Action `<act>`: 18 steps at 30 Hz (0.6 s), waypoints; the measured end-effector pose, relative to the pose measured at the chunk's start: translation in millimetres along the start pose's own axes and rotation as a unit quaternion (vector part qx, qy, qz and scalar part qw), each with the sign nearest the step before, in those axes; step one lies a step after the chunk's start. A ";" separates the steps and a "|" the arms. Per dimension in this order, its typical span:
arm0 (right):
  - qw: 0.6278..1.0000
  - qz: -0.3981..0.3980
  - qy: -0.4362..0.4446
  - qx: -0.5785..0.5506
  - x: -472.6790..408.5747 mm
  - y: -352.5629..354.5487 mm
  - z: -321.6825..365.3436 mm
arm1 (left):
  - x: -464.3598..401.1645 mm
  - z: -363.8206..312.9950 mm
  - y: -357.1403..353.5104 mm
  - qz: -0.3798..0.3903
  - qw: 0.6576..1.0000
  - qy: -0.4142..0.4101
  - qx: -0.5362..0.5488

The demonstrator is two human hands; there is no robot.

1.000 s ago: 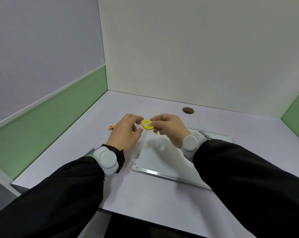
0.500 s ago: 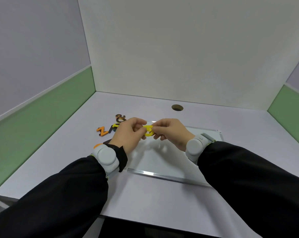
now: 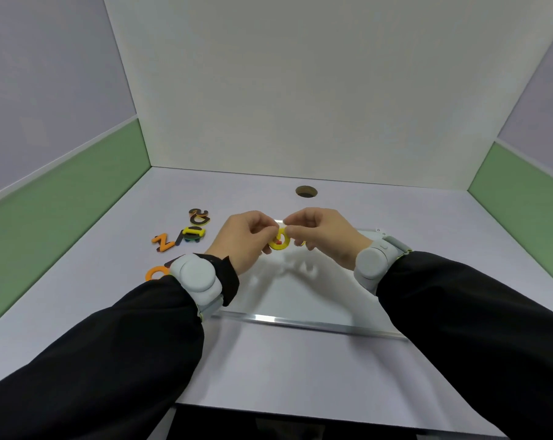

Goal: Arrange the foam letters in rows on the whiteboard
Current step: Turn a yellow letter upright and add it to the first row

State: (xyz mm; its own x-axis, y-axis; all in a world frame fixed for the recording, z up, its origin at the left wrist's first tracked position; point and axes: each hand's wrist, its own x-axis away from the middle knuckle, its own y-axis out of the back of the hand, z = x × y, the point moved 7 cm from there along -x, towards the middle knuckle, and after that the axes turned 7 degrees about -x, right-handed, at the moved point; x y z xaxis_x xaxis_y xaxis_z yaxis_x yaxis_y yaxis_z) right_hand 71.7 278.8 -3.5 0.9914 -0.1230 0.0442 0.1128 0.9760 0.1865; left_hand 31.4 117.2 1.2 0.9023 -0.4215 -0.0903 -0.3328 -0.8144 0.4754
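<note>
1. I see my left hand (image 3: 241,241) and my right hand (image 3: 324,235) meet above the far part of the whiteboard (image 3: 300,300).
2. Both hands pinch one round yellow letter (image 3: 279,242) between their fingertips. A bit of red shows in its middle.
3. The whiteboard lies flat on the bench (image 3: 284,369), and the part I can see is bare.
4. More foam letters sit in a loose pile (image 3: 189,231) on the bench, left of the board.
5. An orange Z (image 3: 162,242) lies beside that pile.
6. An orange round letter (image 3: 156,273) peeks out next to my left wrist.
</note>
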 end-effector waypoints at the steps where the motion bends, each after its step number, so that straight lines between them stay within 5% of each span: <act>1: 1.000 0.005 0.001 0.005 1.4 2.5 1.0 | -1.9 -2.5 -2.6 0.008 1.000 -0.008 -0.015; 6: 0.999 0.046 -0.011 0.022 8.4 11.2 -1.0 | -10.1 -13.8 -10.9 -0.009 1.000 -0.018 0.011; 12: 0.998 -0.034 -0.019 -0.053 10.5 33.6 -8.8 | -10.3 -9.6 -33.5 0.019 0.999 0.014 0.039; 18: 0.999 -0.016 -0.036 -0.025 14.6 44.8 -15.6 | -9.8 -12.5 -47.2 0.027 0.999 -0.016 0.004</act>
State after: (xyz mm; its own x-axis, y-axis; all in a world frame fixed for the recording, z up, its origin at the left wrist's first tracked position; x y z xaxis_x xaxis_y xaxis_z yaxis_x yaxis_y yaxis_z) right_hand 92.3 323.6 -9.8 0.9802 -0.1647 0.1102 0.1487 0.9789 0.1401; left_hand 41.7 164.7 -9.5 0.8737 -0.4773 -0.0936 -0.3826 -0.7933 0.4736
